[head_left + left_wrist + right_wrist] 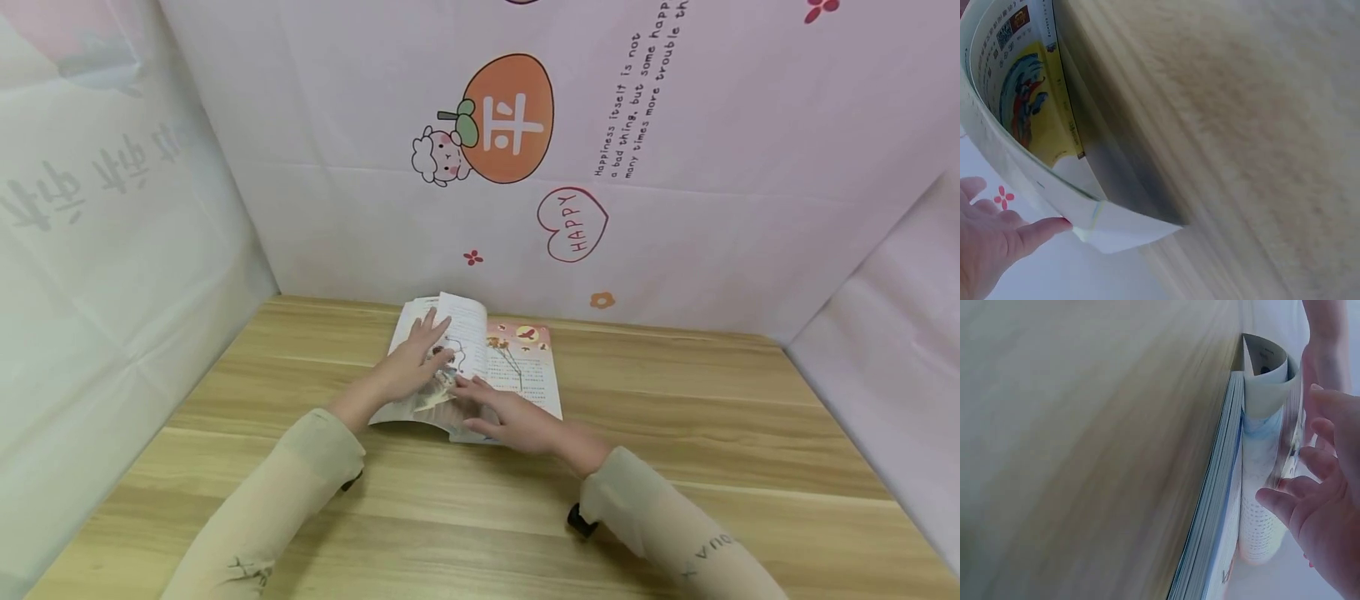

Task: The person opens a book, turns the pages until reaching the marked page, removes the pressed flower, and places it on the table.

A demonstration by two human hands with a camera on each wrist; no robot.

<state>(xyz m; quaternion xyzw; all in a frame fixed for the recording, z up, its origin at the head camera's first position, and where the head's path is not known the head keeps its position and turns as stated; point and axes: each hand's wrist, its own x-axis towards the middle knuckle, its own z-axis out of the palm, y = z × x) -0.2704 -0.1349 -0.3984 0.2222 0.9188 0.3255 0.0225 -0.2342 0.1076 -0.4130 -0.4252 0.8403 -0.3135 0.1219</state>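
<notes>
An open paperback book (532,379) lies on the wooden table, its left-hand pages lifted in a curve. My left hand (405,367) rests on the left page with fingers spread. In the left wrist view, the thumb of that left hand (997,244) touches the bent edge of the book (1119,228), whose underside shows a yellow picture. My right hand (517,419) is at the lower middle of the book, fingers extended over the page. Seen from the right wrist, the fingers of the right hand (1329,500) are beside the curled pages (1260,506); exact contact is unclear.
The wooden table (660,400) extends around the book on both sides and in front. A printed fabric wall (360,217) stands right behind the book, with more white fabric at left (97,250) and right (885,308).
</notes>
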